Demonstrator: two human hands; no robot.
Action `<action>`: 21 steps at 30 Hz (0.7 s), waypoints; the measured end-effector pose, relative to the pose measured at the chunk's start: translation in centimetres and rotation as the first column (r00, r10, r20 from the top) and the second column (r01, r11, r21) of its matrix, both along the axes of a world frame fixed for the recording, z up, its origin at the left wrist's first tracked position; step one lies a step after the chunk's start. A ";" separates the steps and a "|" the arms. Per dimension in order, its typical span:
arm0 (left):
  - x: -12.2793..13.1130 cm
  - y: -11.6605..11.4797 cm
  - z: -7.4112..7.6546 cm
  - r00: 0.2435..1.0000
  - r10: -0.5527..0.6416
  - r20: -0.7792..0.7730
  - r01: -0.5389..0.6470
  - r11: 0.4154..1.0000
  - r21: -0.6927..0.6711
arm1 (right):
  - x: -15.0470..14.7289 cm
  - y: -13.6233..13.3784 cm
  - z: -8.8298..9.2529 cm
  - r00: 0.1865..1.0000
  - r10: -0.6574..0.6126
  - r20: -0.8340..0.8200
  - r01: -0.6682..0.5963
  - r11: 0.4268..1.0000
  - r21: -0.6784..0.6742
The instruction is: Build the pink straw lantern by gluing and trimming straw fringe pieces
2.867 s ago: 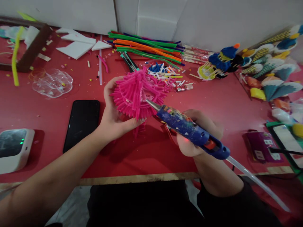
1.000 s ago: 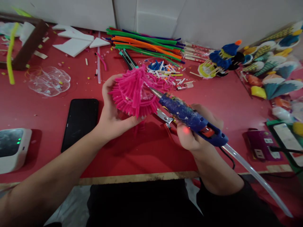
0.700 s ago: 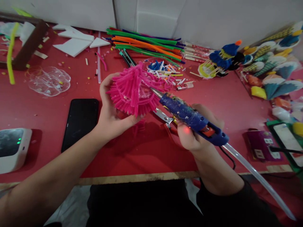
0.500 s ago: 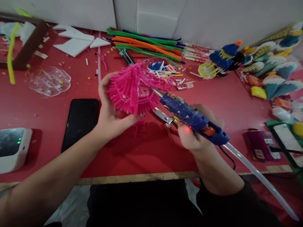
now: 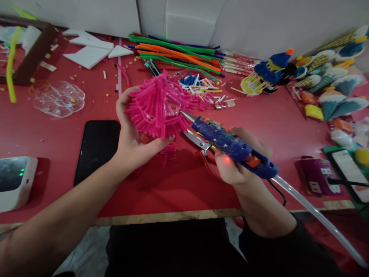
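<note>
My left hand point(image 5: 129, 138) is closed around a pink, cone-shaped piece point(image 5: 157, 109) made of short fuzzy pipe-cleaner strips, held above the table. A bare patch on its right side shines as if coated with glue. In my right hand point(image 5: 233, 163) is a blue hot glue gun point(image 5: 221, 136), gripped by its handle, with a long clear glue stick point(image 5: 314, 213) out of its back end. The metal nozzle points left at the bare patch, at or very near its edge. Under the glue gun lie pliers-like cutters point(image 5: 197, 140) with red and yellow handles, partly hidden.
A black phone point(image 5: 97, 150) and a white device point(image 5: 19, 181) lie to the left. Coloured pipe cleaners point(image 5: 178, 54) are bundled at the back, with cut bits point(image 5: 201, 86) before them. Blue figures point(image 5: 269, 73) and a purple socket box point(image 5: 318, 177) are at the right.
The pink piece and the glue gun have shifted slightly left. The nozzle stays by the bare patch, and both hands keep their hold.
</note>
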State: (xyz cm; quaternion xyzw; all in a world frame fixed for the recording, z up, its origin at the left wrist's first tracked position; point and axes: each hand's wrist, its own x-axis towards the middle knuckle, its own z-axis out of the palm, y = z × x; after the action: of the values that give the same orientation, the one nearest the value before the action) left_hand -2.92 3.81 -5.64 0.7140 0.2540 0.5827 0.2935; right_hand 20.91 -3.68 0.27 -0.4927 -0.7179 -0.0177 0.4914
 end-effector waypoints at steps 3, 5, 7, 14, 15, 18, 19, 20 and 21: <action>0.0 0.0 0.0 0.999 -0.006 0.050 0.008 0.999 -0.048 | 0.0 -0.1 0.0 0.999 0.031 0.008 -0.031 1.000 0.000; 0.0 0.1 -0.1 0.997 -0.022 0.070 0.027 0.998 -0.064 | -0.1 -0.1 0.1 0.999 0.048 -0.008 -0.048 0.999 0.000; 0.0 0.1 0.0 0.996 -0.023 0.088 0.030 0.996 -0.081 | -0.2 -0.2 0.3 0.998 0.061 -0.033 -0.062 0.998 -0.031; -0.1 0.1 -0.2 0.999 -0.008 0.051 0.011 0.998 -0.057 | -0.2 -0.2 0.7 0.992 0.126 0.000 -0.126 0.989 -0.071; -0.1 0.2 -0.3 0.999 -0.015 0.038 0.017 0.999 -0.035 | -0.1 -0.2 0.8 0.991 0.130 0.008 -0.129 0.989 -0.068; -0.2 0.2 -0.4 1.000 -0.009 0.026 0.010 1.000 -0.019 | -0.1 -0.2 0.7 0.989 0.147 0.011 -0.146 0.986 -0.081; -0.2 0.2 -0.4 1.000 0.001 0.027 0.000 1.000 -0.030 | -0.1 -0.3 0.7 0.989 0.150 0.008 -0.148 0.985 -0.091; -0.2 0.2 -0.4 1.000 0.010 0.027 -0.009 0.999 -0.043 | -0.1 -0.3 0.6 0.988 0.153 0.007 -0.152 0.983 -0.102; -0.2 0.1 -0.4 1.000 0.016 0.027 -0.014 0.998 -0.056 | -0.2 -0.3 0.5 0.987 0.159 0.006 -0.158 0.982 -0.106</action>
State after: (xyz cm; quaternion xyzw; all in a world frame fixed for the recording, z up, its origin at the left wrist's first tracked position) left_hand -3.15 3.93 -6.06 0.6956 0.2713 0.5873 0.3124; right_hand 20.75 -4.01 0.81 -0.4589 -0.7583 0.0558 0.4597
